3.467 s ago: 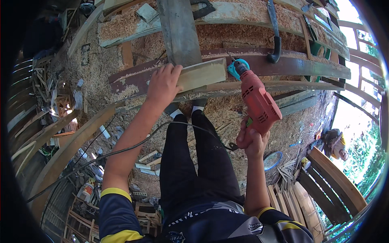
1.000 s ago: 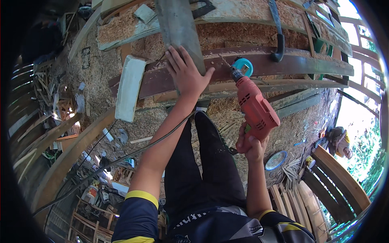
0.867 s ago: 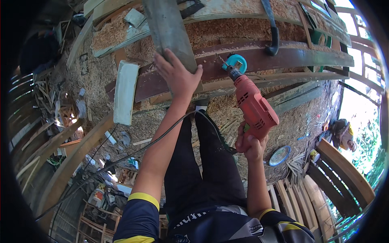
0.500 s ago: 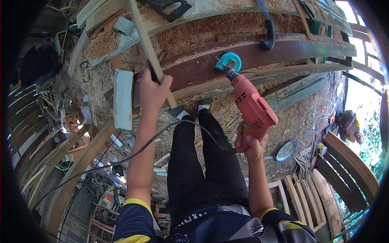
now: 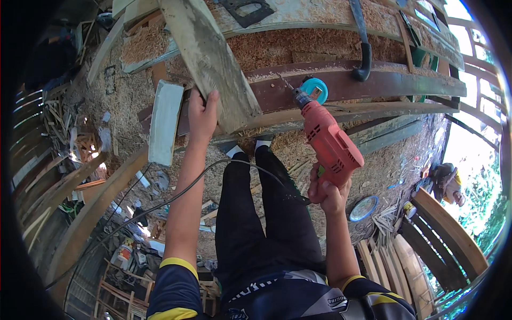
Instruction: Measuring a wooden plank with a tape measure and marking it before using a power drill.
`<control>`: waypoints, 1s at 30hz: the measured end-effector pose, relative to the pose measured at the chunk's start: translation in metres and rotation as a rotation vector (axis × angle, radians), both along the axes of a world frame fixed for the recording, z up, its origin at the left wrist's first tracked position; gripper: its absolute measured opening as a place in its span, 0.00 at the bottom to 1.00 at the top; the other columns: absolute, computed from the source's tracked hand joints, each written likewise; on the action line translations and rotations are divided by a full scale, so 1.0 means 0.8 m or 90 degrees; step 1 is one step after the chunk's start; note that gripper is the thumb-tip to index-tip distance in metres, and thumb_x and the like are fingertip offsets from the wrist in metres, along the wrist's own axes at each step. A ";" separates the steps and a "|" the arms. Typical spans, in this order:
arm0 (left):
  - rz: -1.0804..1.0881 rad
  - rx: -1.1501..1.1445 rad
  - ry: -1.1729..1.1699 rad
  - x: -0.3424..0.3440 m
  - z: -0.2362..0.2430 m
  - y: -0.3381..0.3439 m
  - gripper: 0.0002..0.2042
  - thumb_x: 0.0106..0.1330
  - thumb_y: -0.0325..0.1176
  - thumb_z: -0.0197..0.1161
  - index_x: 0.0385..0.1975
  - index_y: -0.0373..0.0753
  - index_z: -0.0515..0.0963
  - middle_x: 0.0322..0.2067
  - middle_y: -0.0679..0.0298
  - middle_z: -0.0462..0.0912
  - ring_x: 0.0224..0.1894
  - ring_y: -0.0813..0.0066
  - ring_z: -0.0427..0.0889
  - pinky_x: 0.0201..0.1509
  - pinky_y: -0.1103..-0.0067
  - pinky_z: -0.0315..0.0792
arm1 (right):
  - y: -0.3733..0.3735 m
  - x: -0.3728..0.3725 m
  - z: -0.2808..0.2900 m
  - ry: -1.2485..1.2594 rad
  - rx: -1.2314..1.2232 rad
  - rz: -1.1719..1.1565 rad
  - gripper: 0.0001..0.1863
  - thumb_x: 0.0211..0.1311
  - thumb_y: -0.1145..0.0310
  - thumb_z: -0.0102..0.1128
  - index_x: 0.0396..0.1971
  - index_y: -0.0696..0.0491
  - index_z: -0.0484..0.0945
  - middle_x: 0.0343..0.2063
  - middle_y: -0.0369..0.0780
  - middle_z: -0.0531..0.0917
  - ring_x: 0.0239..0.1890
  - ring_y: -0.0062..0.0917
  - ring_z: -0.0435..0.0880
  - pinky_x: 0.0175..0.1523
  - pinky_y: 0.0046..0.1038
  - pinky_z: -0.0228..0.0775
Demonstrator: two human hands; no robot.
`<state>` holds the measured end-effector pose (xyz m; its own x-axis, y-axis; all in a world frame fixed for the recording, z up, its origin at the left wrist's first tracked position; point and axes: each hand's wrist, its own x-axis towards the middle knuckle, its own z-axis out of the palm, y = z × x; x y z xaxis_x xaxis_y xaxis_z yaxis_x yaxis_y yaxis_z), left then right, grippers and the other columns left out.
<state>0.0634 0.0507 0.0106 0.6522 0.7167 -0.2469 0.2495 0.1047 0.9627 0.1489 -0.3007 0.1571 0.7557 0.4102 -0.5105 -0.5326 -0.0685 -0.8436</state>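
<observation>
My left hand [image 5: 203, 118] grips the lower left edge of a weathered wooden board [image 5: 216, 69], its broad stained face turned up toward me. The thumb lies along the edge; the other fingers are mostly hidden. In my right hand [image 5: 329, 192] is a red electric drill [image 5: 332, 144], held by its handle, its bit pointing away and up to the left. Just beyond the chuck, a round teal tape measure [image 5: 318, 89] lies on a dark red-brown plank [image 5: 341, 88]. The drill's dark cord [image 5: 197, 181] runs left across my left forearm and legs.
A pale wood block [image 5: 165, 124] stands left of my left hand. On the far bench lie a handsaw handle [image 5: 248, 10] and a dark-handled blade [image 5: 364, 58]. Shavings cover the ground. Stacked boards [image 5: 453, 229] are at right, where another person [image 5: 447, 184] is outside.
My left hand has turned the board from its narrow edge to its broad face. The drill stays in my right hand, shifted slightly left relative to the tape measure.
</observation>
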 end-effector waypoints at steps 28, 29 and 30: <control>-0.309 0.682 0.128 -0.056 0.022 -0.022 0.37 0.46 0.37 0.88 0.62 0.51 0.83 0.72 0.62 0.77 0.78 0.54 0.70 0.83 0.46 0.61 | 0.020 -0.010 0.094 0.049 -0.206 0.239 0.28 0.57 0.70 0.60 0.57 0.68 0.76 0.32 0.44 0.85 0.19 0.17 0.80 0.24 0.21 0.70; -0.327 0.711 0.096 -0.053 0.027 -0.021 0.33 0.46 0.35 0.88 0.58 0.51 0.86 0.67 0.64 0.82 0.77 0.55 0.73 0.83 0.47 0.62 | 0.030 -0.011 0.103 0.040 -0.183 0.195 0.22 0.56 0.73 0.58 0.51 0.67 0.78 0.27 0.41 0.83 0.19 0.17 0.79 0.26 0.21 0.71; -0.328 0.713 0.094 -0.052 0.032 -0.020 0.33 0.46 0.35 0.88 0.58 0.51 0.86 0.67 0.64 0.82 0.77 0.55 0.73 0.83 0.47 0.62 | 0.035 -0.011 0.109 0.031 -0.158 0.150 0.17 0.55 0.76 0.56 0.45 0.66 0.80 0.23 0.38 0.82 0.20 0.16 0.79 0.27 0.22 0.71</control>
